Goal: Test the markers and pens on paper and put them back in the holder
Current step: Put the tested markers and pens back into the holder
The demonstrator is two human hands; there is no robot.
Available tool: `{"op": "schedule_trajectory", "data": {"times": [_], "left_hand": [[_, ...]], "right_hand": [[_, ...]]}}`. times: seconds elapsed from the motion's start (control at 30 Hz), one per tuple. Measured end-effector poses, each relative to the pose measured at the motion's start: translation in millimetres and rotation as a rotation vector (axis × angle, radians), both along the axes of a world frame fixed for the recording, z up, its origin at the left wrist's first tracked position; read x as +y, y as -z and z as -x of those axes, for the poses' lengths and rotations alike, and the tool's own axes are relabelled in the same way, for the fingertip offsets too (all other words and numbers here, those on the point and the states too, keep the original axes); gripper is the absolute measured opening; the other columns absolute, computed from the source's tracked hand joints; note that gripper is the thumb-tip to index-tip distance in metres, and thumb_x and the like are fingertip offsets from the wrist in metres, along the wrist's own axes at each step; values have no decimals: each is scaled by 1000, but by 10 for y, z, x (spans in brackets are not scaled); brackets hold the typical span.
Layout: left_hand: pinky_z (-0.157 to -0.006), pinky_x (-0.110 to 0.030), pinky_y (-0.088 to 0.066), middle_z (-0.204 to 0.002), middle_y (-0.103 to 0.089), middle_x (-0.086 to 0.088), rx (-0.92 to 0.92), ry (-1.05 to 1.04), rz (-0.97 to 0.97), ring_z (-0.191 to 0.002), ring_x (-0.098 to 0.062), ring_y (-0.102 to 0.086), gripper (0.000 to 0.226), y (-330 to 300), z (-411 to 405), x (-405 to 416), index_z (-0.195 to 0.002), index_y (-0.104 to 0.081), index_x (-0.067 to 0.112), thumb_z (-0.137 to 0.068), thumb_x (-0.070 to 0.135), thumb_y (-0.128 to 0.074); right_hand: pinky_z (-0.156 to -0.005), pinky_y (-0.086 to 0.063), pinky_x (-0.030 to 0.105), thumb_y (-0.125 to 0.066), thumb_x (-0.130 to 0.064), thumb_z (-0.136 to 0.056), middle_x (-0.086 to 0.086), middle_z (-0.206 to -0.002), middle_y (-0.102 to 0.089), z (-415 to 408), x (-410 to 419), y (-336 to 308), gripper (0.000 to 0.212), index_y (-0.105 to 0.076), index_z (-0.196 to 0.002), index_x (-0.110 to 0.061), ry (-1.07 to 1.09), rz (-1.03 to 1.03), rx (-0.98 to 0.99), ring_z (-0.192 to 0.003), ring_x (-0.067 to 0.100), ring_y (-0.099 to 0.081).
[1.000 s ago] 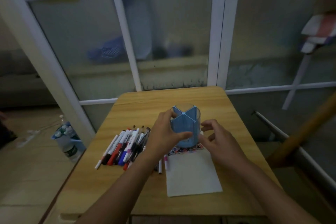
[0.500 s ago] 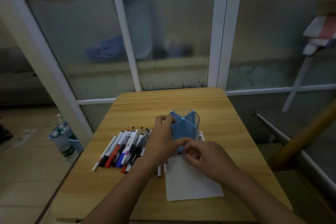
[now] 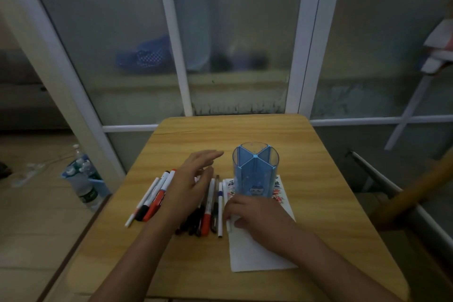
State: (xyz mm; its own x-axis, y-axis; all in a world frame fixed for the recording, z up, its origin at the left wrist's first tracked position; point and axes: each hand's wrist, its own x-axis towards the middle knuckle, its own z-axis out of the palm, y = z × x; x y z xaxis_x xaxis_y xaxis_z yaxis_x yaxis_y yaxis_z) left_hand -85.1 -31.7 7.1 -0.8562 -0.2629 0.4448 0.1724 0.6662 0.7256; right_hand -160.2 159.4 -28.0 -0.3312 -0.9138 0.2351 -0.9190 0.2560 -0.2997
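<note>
Right grip (image 3: 255,213) pinching white pen (image 3: 229,224), mostly hidden; left grip (image 3: 193,179) wide, covering markers (image 3: 157,200); holder (image 3: 255,169) upright.

Dim, flat indoor light with soft shadows; the wooden surface (image 3: 306,154) shows faint sheen. Wide-angle bending curves the window frame (image 3: 304,39), and edges look soft.

Dim room: wooden table (image 3: 306,154) against white-framed frosted glass partition (image 3: 240,32), tiled floor (image 3: 29,216).

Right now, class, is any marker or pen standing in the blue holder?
No: the blue holder shows empty compartments, and the markers and pens all lie flat on the table beside it.
</note>
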Motion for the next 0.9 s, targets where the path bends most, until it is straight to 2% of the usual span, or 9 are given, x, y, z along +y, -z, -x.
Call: {"op": "schedule_trajectory", "data": {"times": [0.07, 0.23, 0.37, 0.47, 0.53, 0.6, 0.7, 0.8, 0.9], "left_hand": [[-100, -24, -44, -135, -53, 18, 13, 15, 6, -126, 0, -48, 46, -1, 25, 34, -131, -58, 36, -99, 6, -48], [-103, -6, -31, -145, -45, 16, -32, 92, 74, -134, 4, -37, 47, 13, 116, 93, -133, -58, 34, -99, 4, -46], [-107, -16, -34, -146, -45, 14, -36, 145, 114, -135, 3, -37, 45, 31, 151, 91, -134, -57, 30, -99, 3, -46], [-104, -17, -35, -143, -46, 17, -44, 116, 158, -132, 5, -38, 42, 50, 170, 76, -133, -57, 34, -99, 11, -50], [-102, -17, -35, -141, -46, 17, -42, 100, 178, -130, 5, -40, 37, 56, 186, 75, -131, -57, 37, -98, 19, -55], [-101, -20, -38, -137, -47, 17, -32, 92, 175, -127, 4, -43, 35, 57, 203, 79, -127, -59, 37, -96, 22, -59], [-97, -27, -47, -127, -53, 16, -3, 92, 175, -120, 0, -49, 29, 63, 237, 113, -120, -61, 33, -94, 22, -62], [-92, -33, -52, -119, -53, 14, -4, 95, 147, -113, -4, -53, 20, 75, 273, 150, -112, -61, 31, -94, 24, -61], [-89, -35, -54, -118, -53, 12, -2, 89, 122, -111, -6, -55, 17, 86, 285, 168, -110, -61, 32, -94, 27, -60]], "right_hand": [[-76, -45, 25, -65, -12, -90, -15, -115, -61, 18, -9, -12, 27, -66, -108, -32, -16, -2, -7, -108, 6, -57], [-76, -46, 26, -60, -14, -92, -15, -113, -63, 31, -9, -20, 28, -62, -110, -35, -47, -30, 85, -106, 8, -58], [-83, -50, 30, -61, -14, -93, -15, -119, -64, 55, -6, -8, 30, -65, -113, -36, -61, -10, 70, -112, 7, -55], [-82, -51, 32, -62, -14, -92, -14, -113, -65, 77, 4, -12, 23, -68, -106, -32, -65, -8, 52, -109, 7, -56], [-81, -53, 34, -64, -10, -89, -14, -106, -65, 67, 16, -45, 27, -66, -102, -33, -45, 38, 8, -103, 4, -56], [-81, -53, 31, -64, -14, -91, -15, -102, -67, 12, 58, -172, 21, -64, -98, -34, 4, 176, -152, -98, -1, -59], [-77, -52, 19, -61, -17, -96, -14, -97, -70, -37, 172, -514, 17, -62, -96, -33, 121, 474, -425, -92, 1, -66], [-72, -55, 21, -59, -11, -96, -9, -97, -74, 98, 303, -839, 15, -61, -98, -26, 274, 787, -605, -90, 7, -69], [-65, -56, 23, -57, -14, -98, -6, -97, -76, 307, 409, -1052, 8, -59, -105, -18, 394, 1016, -702, -85, 10, -70]]}}
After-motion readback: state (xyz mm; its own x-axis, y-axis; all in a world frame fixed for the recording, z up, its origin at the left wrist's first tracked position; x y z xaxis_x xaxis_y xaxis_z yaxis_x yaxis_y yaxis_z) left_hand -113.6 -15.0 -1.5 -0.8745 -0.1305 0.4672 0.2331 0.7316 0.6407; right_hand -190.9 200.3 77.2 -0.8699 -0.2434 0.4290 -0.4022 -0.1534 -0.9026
